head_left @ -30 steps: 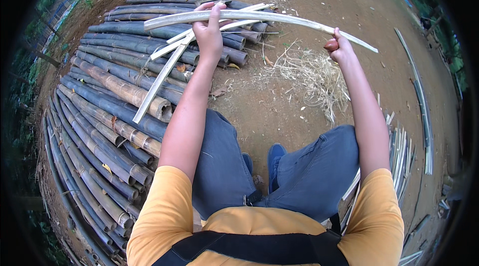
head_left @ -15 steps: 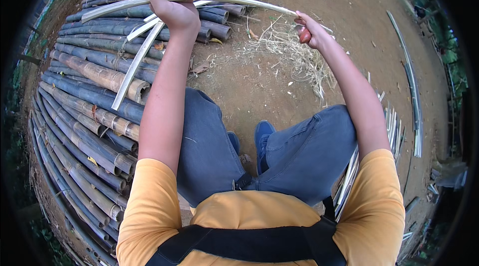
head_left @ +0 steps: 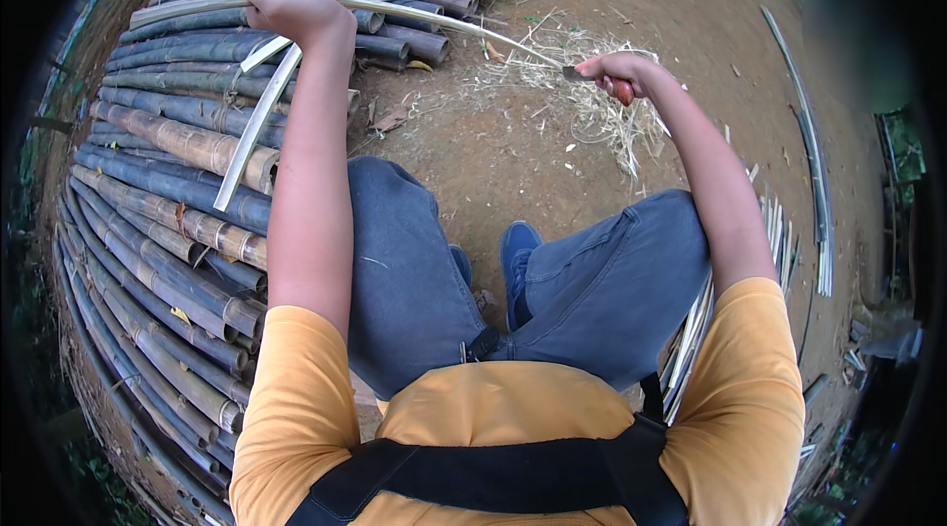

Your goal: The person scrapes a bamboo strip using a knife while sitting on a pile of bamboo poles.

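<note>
My left hand (head_left: 301, 8), raised over the bamboo pile, is closed around a long pale bamboo strip (head_left: 459, 24). One end of the strip sticks out to the left of the fist, and the other slopes down to the right. There it meets the short blade of a knife (head_left: 622, 91). My right hand (head_left: 631, 70) is wrapped around the knife's reddish-brown handle. Beneath and beside my left hand, several other pale split strips (head_left: 258, 127) lie crosswise on the poles.
Dark bamboo poles (head_left: 187, 196) are stacked along the left side. Curly shavings (head_left: 612, 127) litter the dirt beyond my knees. By my right thigh lies a bundle of thin strips (head_left: 694, 344). Longer strips (head_left: 815, 161) stretch over the ground farther right.
My left hand has shifted left, and the strip has moved with it. My right hand has come slightly nearer and turned, so the knife blade now shows against the strip's end.
</note>
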The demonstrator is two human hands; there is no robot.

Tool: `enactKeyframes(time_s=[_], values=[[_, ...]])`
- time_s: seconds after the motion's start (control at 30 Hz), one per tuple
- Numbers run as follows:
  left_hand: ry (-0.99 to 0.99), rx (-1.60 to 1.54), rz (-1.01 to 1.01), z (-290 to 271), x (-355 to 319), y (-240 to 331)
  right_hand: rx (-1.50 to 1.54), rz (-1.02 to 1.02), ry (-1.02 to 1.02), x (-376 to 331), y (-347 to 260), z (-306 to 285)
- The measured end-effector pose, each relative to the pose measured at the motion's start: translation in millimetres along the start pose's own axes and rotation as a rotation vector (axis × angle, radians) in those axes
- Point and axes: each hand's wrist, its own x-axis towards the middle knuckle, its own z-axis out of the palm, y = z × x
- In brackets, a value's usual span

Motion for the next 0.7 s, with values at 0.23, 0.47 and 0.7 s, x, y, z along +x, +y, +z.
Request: enactKeyframes(time_s=[0.23,0.47,0.7], values=[[-0.118,0.028,0.095,4,-4,4,-0.422,-0.034,0.144,-42,-9,-11],[-0.111,0.008,0.092,1,-1,12,-0.303,-0.283,0.638,-59,-27,2],[-0.067,0.157,-0.076,-10,-3,-9,-0.223,-0.499,0.556,-81,-60,70]])
